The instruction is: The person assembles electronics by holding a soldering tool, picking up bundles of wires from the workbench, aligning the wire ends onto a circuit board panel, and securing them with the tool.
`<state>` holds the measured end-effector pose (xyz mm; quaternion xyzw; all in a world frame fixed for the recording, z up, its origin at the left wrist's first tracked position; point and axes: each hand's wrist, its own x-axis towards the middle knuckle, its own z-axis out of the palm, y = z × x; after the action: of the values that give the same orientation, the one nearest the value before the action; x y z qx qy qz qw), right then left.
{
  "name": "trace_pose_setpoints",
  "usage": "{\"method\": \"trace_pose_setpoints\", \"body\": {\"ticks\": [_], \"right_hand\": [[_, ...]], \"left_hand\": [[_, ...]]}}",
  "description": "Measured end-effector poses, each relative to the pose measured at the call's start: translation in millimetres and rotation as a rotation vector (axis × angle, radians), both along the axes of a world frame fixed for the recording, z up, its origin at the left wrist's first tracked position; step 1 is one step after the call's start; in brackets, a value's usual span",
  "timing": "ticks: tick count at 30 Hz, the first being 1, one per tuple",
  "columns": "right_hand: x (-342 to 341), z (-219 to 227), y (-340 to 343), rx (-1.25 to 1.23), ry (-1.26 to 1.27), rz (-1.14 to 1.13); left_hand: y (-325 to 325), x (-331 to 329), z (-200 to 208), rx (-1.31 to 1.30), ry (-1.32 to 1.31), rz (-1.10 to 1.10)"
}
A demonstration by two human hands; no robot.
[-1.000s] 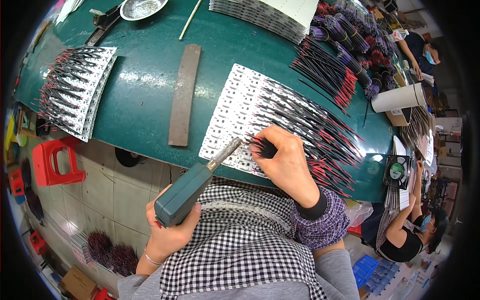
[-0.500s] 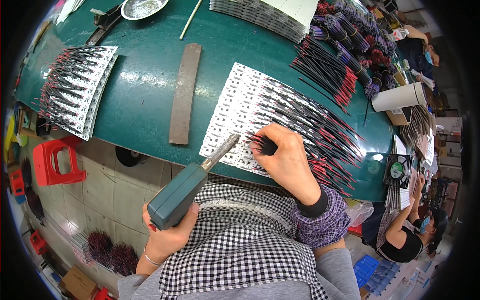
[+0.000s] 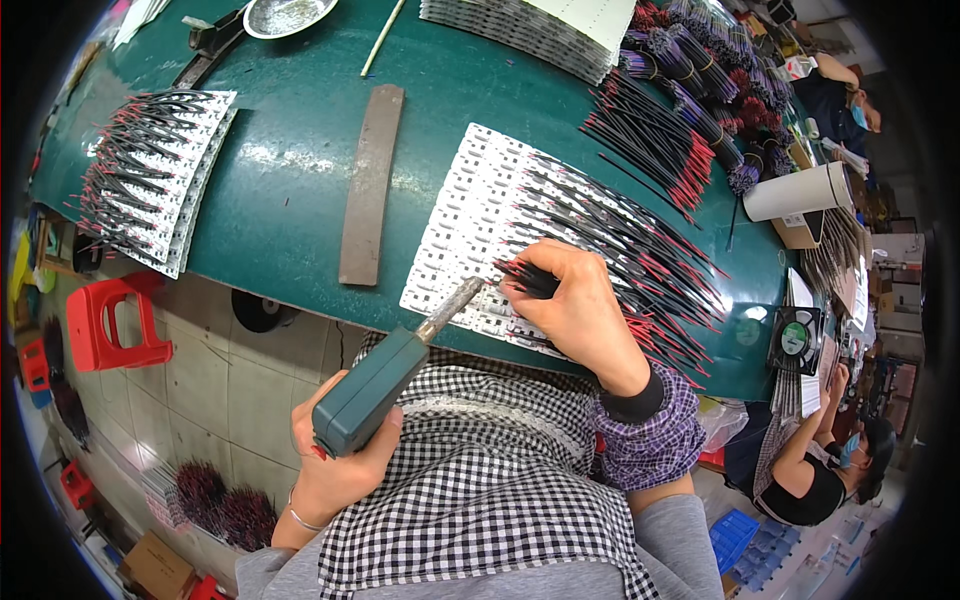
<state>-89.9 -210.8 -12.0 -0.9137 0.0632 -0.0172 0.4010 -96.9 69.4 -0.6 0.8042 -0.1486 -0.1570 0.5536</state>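
My left hand [image 3: 338, 488] grips a dark green soldering gun [image 3: 372, 388]. Its metal tip reaches the near part of a white circuit board panel [image 3: 455, 220], close to my right fingers. Pinched in my right hand [image 3: 588, 318] is a small bunch of black wires [image 3: 532, 279] with red ends pointing toward the tip. Whether the tip touches a wire or the panel, I cannot tell. Many black-and-red wires [image 3: 610, 225] lie across the panel's right half and past its edge. Part of the panel is hidden under my right hand.
A brown flat bar [image 3: 370, 190] lies left of the panel. Farther left is another wired panel [image 3: 195, 190]. Loose wires [image 3: 655, 140], tied wire bundles [image 3: 700, 65] and stacked white panels [image 3: 530, 35] occupy the far side. A small fan [image 3: 794, 340] stands right; co-workers sit beyond.
The soldering gun and my left hand have shifted slightly right. My right hand, still pinching the wires, has moved a little right, and its wire ends have shifted beside the tip.
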Motion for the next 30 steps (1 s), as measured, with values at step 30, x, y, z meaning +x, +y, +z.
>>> {"method": "trace_pose_setpoints", "body": {"ticks": [30], "right_hand": [[-17, 2, 16, 0.03, -0.048, 0.003]], "left_hand": [[12, -21, -12, -0.069, 0.023, 0.161]]}}
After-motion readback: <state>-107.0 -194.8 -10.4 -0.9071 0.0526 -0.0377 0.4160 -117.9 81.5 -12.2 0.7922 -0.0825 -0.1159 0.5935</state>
